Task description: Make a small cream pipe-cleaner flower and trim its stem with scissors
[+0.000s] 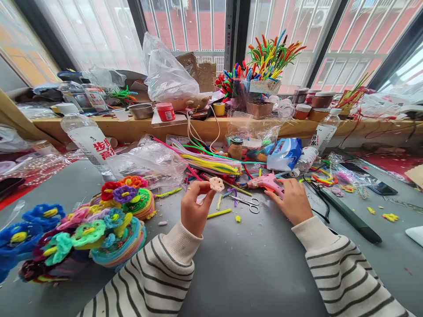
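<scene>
My left hand (195,206) is raised over the grey table (251,264), its fingertips pinched on a small pale pink pipe-cleaner flower (217,183). My right hand (292,200) lies on the table with its fingers closed on the handle of a pink glue gun (264,181) that points left. A pair of scissors (248,202) lies just left of that hand. Short yellow and green pipe-cleaner scraps (219,213) lie between my hands. Both arms wear striped sleeves.
Finished colourful pipe-cleaner flowers (82,233) are heaped at the left. Bundled pipe cleaners (211,163), plastic bags, a water bottle (86,140), a wipes pack (284,154) and jars crowd the back. A wooden window ledge (205,125) carries more supplies. A black cable and a phone (381,188) lie at the right.
</scene>
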